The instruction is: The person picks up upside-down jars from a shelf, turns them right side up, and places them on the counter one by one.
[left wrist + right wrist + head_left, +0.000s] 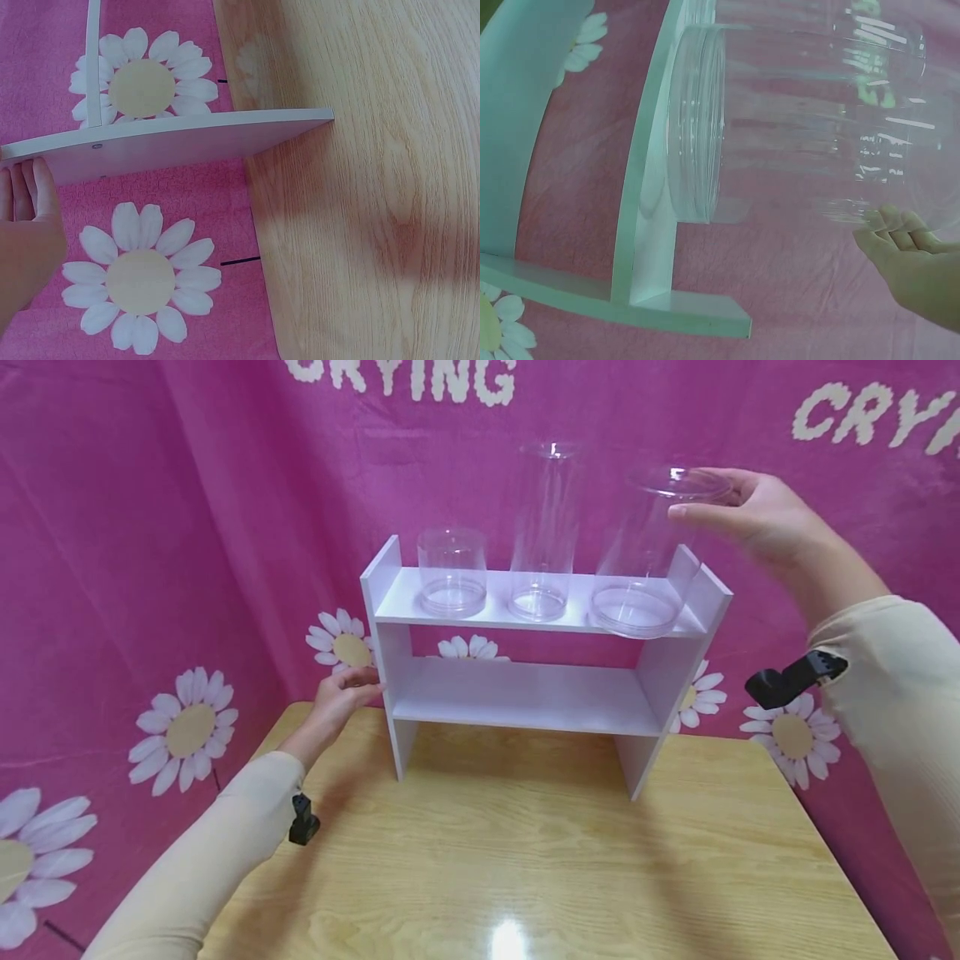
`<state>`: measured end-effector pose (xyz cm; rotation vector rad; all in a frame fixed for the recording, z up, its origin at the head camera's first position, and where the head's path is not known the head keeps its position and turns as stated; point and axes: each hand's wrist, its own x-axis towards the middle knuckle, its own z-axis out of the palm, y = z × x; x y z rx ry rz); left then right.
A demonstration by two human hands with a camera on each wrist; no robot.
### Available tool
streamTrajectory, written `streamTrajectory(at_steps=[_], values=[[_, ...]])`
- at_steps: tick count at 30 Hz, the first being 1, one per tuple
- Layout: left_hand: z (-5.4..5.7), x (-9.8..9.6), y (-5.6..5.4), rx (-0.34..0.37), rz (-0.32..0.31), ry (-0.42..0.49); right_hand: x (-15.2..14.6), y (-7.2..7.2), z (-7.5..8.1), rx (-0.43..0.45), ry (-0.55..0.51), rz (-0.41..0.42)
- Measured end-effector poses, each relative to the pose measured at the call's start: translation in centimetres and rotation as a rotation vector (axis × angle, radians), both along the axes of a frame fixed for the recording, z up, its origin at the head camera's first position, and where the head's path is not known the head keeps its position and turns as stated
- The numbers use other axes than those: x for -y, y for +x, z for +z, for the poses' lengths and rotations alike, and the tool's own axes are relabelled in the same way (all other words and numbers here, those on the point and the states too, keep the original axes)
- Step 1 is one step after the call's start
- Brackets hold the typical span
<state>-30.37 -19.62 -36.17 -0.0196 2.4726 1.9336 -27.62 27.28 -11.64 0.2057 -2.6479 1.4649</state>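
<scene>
My right hand [765,518] grips a large clear vase [637,560] near its rim, thumb in front and fingers behind. This vase stands at the right end of the white rack's top board, its thick base overlapping the board's front edge in the head view. In the right wrist view, the fingers [900,232] curve at the vase's upper side. Far to the left, my left hand [341,702] touches the outer side of the white rack [517,693]. Its fingers [26,187] lie against the side panel in the left wrist view.
A tall narrow clear vase [543,535] stands mid-board, with a short wide clear one [452,572] to its left. The two-tier rack stands on a wooden table [480,843]. A pink cloth [225,527] with daisies hangs behind and to the left.
</scene>
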Motion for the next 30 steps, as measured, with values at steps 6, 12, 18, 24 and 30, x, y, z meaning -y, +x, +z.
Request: streamTrajectory(at_steps=[6, 12, 18, 24, 30], values=[[-0.2, 0.0, 0.1, -0.002, -0.006, 0.023, 1.1, 1.4, -0.1, -0.050, 0.020, 0.022], [-0.3, -0.1, 0.1, -0.004, -0.006, 0.036, 2.0, 2.9, -0.2, -0.049, 0.043, -0.008], [0.0, -0.2, 0.2, -0.023, -0.017, 0.037, 2.5, 4.3, -0.6, -0.067, 0.040, -0.002], [-0.1, -0.1, 0.1, -0.015, -0.011, 0.014, 3.0, 5.7, -1.3, -0.092, 0.047, 0.039], [-0.1, -0.1, 0.1, -0.016, -0.008, 0.016, 3.2, 6.9, -2.3, -0.064, 0.096, 0.038]])
